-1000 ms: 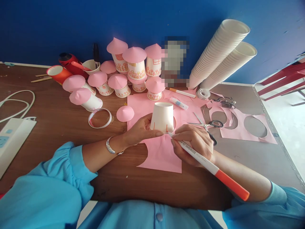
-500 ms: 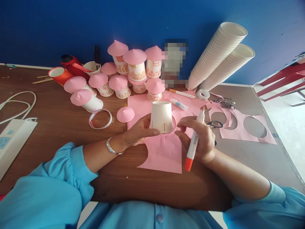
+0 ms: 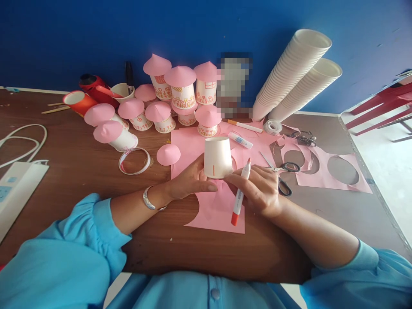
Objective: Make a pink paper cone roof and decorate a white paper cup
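Observation:
A white paper cup is upside down, wide rim at the bottom, with a short orange-red line near the rim. My left hand supports it from the left, its thumb below the rim. Fingertips of my right hand touch the cup's lower right edge. A white marker with red ends is held in that same hand, uncapped tip pointing up and away from the cup. Beneath both hands lies a cut pink paper sheet. Scissors with black handles lie just beyond my right hand.
Several decorated cups with pink cone roofs stand at the back left. Tall cup stacks lean on the wall. A tape ring, a loose pink cone, a glue stick and a power strip lie around.
My right hand has moved left to the cup's edge, bringing the marker along. The cup has turned, so one line shows instead of two. My left thumb has slid lower, off the cup's side.

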`<act>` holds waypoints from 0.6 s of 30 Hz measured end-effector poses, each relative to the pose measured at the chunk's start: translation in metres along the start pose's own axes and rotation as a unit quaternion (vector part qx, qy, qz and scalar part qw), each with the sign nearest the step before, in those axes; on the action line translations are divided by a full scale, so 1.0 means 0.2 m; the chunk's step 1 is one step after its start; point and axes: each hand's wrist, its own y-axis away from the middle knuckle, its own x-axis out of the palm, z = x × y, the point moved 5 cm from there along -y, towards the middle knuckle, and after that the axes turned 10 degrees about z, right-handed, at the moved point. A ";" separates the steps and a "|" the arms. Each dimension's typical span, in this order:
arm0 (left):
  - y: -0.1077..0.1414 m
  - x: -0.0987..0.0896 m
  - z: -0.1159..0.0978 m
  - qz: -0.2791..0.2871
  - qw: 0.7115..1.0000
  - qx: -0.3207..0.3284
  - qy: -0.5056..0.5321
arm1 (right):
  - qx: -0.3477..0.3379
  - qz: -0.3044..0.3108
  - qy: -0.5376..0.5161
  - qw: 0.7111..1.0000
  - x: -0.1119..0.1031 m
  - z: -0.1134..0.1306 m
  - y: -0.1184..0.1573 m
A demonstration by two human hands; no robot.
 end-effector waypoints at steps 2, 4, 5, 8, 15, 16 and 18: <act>0.00 0.00 0.01 -0.009 0.999 -0.016 -0.025 | -0.023 0.016 0.006 1.000 0.01 0.02 -0.01; 0.00 -0.01 0.01 -0.015 0.998 -0.043 -0.034 | -0.032 0.023 -0.004 0.999 0.01 0.03 -0.01; 0.00 -0.01 0.01 -0.018 0.998 -0.051 -0.029 | -0.029 0.019 -0.016 0.999 0.00 0.03 -0.02; 0.00 -0.01 0.00 -0.027 0.999 -0.046 -0.009 | -0.009 -0.017 -0.062 0.998 -0.04 0.01 -0.03; 0.01 -0.03 0.00 -0.048 0.998 -0.044 -0.023 | 0.063 -0.064 -0.103 0.991 -0.11 0.00 -0.05; 0.01 -0.04 0.00 -0.051 0.997 -0.046 -0.025 | 0.067 -0.055 -0.130 0.988 -0.11 0.00 -0.05; 0.00 -0.03 -0.01 -0.045 0.998 -0.043 -0.026 | 0.071 -0.049 -0.187 0.979 -0.10 0.01 -0.06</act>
